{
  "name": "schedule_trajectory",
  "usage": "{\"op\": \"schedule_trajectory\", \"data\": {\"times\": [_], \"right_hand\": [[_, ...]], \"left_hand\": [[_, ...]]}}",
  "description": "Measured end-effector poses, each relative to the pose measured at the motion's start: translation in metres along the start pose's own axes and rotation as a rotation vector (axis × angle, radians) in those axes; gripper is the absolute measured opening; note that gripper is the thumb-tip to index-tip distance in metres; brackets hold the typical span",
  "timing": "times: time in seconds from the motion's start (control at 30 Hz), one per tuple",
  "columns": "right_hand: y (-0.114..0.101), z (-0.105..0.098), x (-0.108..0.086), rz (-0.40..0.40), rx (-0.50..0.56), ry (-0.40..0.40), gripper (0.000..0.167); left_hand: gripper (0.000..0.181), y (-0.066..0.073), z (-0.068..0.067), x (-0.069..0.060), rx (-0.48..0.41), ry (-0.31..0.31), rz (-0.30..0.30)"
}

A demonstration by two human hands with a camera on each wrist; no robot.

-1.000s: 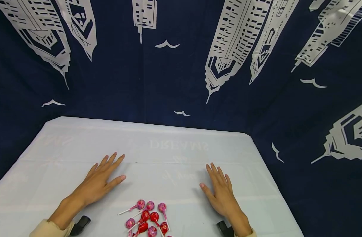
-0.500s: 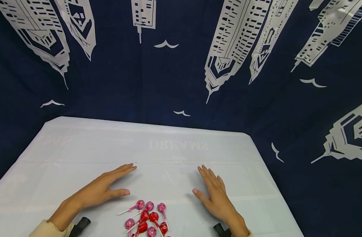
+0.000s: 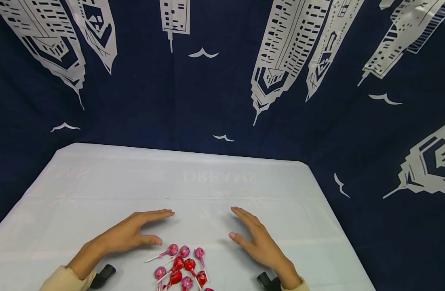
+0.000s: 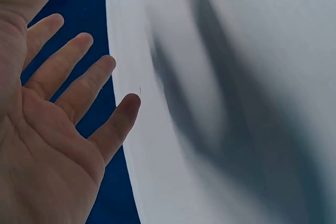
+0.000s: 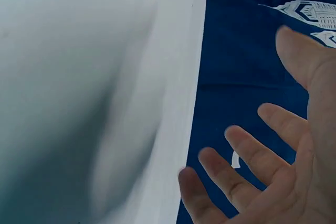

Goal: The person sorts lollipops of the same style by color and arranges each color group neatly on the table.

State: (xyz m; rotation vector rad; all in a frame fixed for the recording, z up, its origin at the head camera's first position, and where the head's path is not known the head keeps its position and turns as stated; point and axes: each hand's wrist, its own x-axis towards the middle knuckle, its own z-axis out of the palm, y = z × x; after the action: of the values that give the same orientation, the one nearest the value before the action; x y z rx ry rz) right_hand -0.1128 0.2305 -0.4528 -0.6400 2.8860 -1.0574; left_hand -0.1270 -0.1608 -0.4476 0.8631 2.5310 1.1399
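Several wrapped lollipops, some red (image 3: 176,277) and some pink (image 3: 199,253), lie in a loose group at the bottom middle of the head view, the lowest ones cut off by the frame edge. Up and to the left of them hovers my left hand (image 3: 125,232), fingers extended and palm turned inward, holding nothing. My right hand (image 3: 260,242) mirrors it on the other side, also holding nothing. Both wrist views show bare palms with spread fingers: the left hand (image 4: 58,114) and the right hand (image 5: 273,166) cast shadows on the white surface.
A white-covered table (image 3: 109,173) with faint mirrored lettering spreads under the hands. Behind it hangs a dark blue cloth (image 3: 207,93) printed with pale buildings and birds. Black wrist cameras are strapped at the left cuff (image 3: 103,276) and the right cuff (image 3: 268,281).
Both hands have come closer together and turned from palm-down to palms facing inward, nearer the lollipops. The lollipops have stayed in place.
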Motion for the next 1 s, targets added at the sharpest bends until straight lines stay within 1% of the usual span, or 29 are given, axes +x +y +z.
{"op": "schedule_trajectory", "data": {"times": [0.1,0.17,0.23,0.33,0.43,0.57,0.73,1.0], "right_hand": [[-0.001,0.001,0.001,0.029,0.056,-0.042,0.072],[-0.002,0.003,0.002,0.032,0.084,-0.064,0.074],[-0.003,0.005,0.004,0.012,0.097,-0.079,0.074],[-0.003,0.007,0.005,-0.046,0.101,-0.091,0.07],[-0.002,0.009,0.007,-0.101,0.112,-0.108,0.062],[-0.002,0.012,0.008,-0.143,0.134,-0.141,0.053],[-0.007,0.015,0.011,-0.154,0.18,-0.194,0.05],[-0.013,0.02,0.016,-0.16,0.212,-0.273,0.047]], "left_hand": [[0.068,0.002,0.001,0.0,-0.025,-0.017,0.007],[0.067,0.002,0.001,-0.001,-0.032,-0.025,0.019],[0.065,0.003,0.001,-0.001,-0.042,-0.031,0.024],[0.062,0.004,0.002,-0.001,-0.063,-0.037,0.026],[0.055,0.004,0.002,0.0,-0.085,-0.05,0.023],[0.045,0.003,0.004,0.001,-0.105,-0.076,0.022],[0.044,0.002,0.01,0.003,-0.102,-0.089,0.025],[0.045,0.002,0.017,0.005,-0.085,-0.089,0.021]]}}
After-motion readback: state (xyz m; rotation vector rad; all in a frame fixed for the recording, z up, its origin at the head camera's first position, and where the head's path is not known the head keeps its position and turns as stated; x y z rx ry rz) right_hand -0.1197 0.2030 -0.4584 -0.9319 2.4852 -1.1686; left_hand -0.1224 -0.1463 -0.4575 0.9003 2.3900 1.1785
